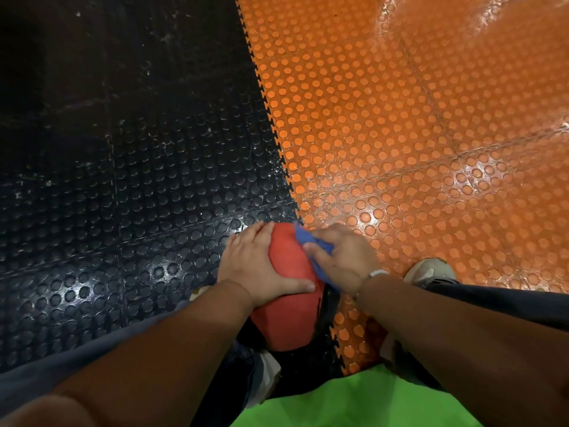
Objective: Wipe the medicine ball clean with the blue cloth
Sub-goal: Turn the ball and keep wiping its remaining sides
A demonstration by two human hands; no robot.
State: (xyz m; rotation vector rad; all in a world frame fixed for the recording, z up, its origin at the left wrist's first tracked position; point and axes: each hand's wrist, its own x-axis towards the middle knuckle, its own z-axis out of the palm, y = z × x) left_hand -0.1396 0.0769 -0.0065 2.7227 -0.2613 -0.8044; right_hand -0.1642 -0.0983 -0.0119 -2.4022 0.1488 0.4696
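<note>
Holding the medicine ball [288, 318] low between the knees, the person has both bare hands on it. The ball is red with a black band down its right side, and it sits right over the toothed seam [276, 127] where the black studded mat [138, 180] meets the orange studded mat [415, 134]. From where I stand I cannot tell whether it rests on the floor or is lifted just clear of it.

The left hand [252, 263] lies flat against the ball's left side, fingers straight and close together, pointing away from the body, with the thumb stretched across the near face of the red surface. The right hand [341, 257] is on the ball's upper right, its fingers curled over the bunched blue cloth [303, 237] and pressing it against the ball. One corner of the cloth pokes out beyond the fingertips, and another strip shows below the palm. A pale band [377, 273] circles the right wrist.

Just beside the right forearm, a light-coloured shoe [429, 269] stands on the orange mat. Dark trouser legs [92, 359] run along both sides, and a bright green shirt [354, 402] fills the near edge of the view
</note>
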